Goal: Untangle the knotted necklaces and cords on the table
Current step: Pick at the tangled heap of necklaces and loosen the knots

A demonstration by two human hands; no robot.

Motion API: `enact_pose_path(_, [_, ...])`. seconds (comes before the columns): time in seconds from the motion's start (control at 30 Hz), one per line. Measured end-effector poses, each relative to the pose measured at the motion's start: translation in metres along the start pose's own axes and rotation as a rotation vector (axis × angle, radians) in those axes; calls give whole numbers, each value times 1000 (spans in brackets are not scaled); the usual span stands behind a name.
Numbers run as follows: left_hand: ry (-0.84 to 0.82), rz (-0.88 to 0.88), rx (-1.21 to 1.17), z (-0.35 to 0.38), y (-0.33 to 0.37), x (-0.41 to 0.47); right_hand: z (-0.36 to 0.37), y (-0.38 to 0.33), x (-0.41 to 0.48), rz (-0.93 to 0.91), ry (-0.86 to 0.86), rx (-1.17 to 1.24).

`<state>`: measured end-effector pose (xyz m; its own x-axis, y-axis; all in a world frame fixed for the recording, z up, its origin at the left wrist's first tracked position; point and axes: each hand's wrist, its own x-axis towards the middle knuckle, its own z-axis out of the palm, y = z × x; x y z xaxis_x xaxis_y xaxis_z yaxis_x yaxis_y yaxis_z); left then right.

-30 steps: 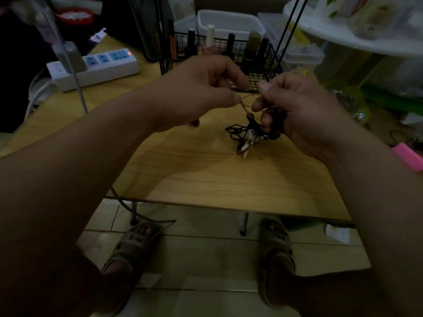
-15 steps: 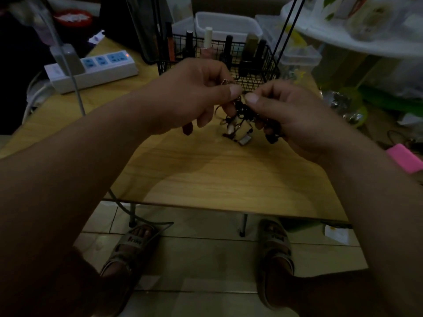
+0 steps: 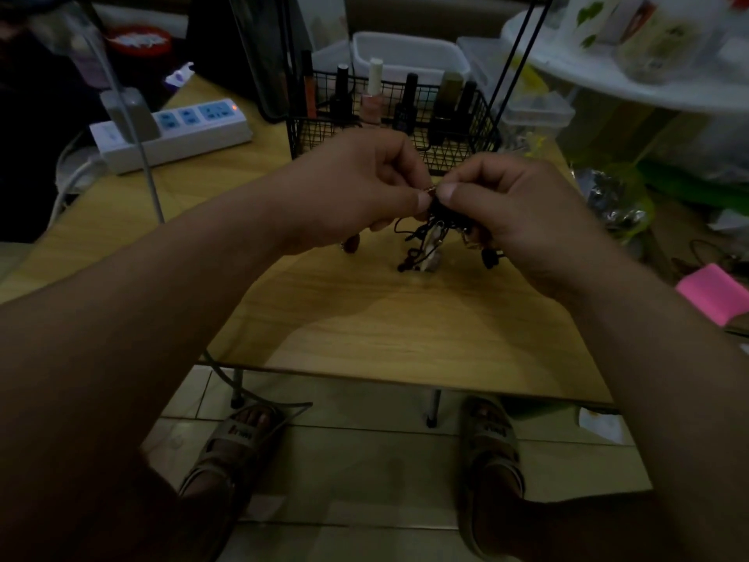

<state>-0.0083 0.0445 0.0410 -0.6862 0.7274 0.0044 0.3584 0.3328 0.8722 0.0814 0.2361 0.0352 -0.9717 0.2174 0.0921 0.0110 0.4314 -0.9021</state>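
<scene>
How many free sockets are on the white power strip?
3, side by side on the power strip: left socket, middle socket, right socket. The grey plug beside them may cover more.

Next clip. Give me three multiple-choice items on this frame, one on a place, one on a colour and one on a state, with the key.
1. Where does the wire basket stand?
A. on the table, beyond the left hand and right hand
B. on the floor
C. on a chair

2. What colour is the block at the right edge?
A. blue
B. pink
C. black

3. How is the tangle held?
A. it lies untouched
B. by the left hand only
C. pinched by both hands

Key:
1 A, the basket sits on the tabletop behind both hands.
2 B, the block is bright pink.
3 C, the thumb and fingers of each hand close on the top of the tangle.
</scene>
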Motion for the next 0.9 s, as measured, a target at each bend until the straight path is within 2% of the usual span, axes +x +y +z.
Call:
enact_pose_path(0.2, [-16,-39,60,-1,0,0,-1,-2,1,28,66,-6])
enact_pose_path(0.4, [-32,-50,-23,-3,0,0,-2,0,-1,82,16,-55])
enact_pose_path(0.57, [-17,-30,-80,2,-3,2,-2,-1,-5,20,-96,-72])
enact_pose_path(0.9, [5,12,-29,9,2,0,-1,1,-4,-42,-32,-121])
